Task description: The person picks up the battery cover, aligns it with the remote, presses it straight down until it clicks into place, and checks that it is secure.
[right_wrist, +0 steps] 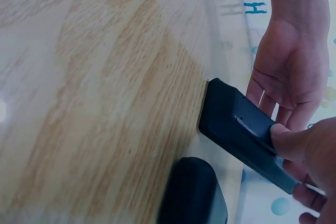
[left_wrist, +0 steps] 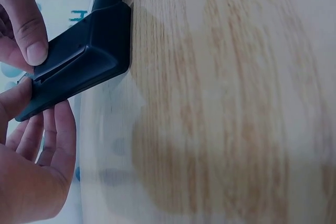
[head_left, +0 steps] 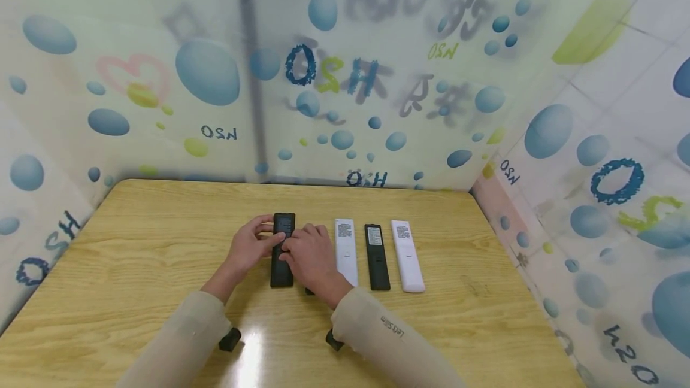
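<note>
A black remote control [head_left: 282,274] lies back side up at the left end of a row of remotes. Its near end touches the table, and the wrist views show it tilted. My left hand [head_left: 249,247] holds it from the left, thumb on its back and fingers along its side. From the right, my right hand [head_left: 312,256] grips it, with the thumb pressing its back cover [right_wrist: 257,121]. A narrow gap shows along that cover's edge in the left wrist view. The right hand hides most of a second black remote [right_wrist: 194,195] beside it.
Further right, a white remote [head_left: 346,250], a black remote [head_left: 379,268] and another white remote [head_left: 408,256] lie face down in line. They rest on a wooden table [head_left: 485,328]. A patterned curtain [head_left: 334,106] stands behind the table's far edge.
</note>
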Available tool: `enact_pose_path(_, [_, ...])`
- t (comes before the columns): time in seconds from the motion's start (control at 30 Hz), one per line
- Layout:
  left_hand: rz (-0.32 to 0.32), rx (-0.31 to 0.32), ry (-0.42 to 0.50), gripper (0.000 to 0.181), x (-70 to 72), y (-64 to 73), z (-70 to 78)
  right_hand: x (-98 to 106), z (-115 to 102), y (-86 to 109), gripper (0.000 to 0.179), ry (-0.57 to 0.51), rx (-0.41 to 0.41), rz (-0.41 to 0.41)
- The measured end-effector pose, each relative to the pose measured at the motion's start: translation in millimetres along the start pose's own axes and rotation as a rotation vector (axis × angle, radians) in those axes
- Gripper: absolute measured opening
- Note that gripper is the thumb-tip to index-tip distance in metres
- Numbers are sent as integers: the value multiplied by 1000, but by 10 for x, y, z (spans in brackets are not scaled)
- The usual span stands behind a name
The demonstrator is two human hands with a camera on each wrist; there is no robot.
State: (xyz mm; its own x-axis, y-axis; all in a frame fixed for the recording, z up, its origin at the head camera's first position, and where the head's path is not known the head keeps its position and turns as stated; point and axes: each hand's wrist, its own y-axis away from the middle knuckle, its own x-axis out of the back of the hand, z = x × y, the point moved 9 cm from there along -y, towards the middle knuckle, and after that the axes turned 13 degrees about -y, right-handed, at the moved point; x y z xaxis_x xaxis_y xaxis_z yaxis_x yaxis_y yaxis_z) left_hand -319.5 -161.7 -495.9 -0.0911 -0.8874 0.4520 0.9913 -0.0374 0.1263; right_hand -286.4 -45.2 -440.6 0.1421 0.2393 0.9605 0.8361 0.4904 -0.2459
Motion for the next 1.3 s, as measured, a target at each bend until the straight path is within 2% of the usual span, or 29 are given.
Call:
enact_pose_path(0.2, [-5,5,4,57,10,8,-10,-15,89,-12,43,-22,-119,-58])
enact_pose_path(0.47, [3,4,0,57,24,6,-11,-78,148,2,55,32,-187,-132])
enact_pose_path(1.03, [4,2,13,56,20,16,10,-167,206,-2,58,5,-238,-232])
enact_pose_path(1.3, [3,11,18,58,18,17,-5,-155,201,-10,57,-13,-239,-243])
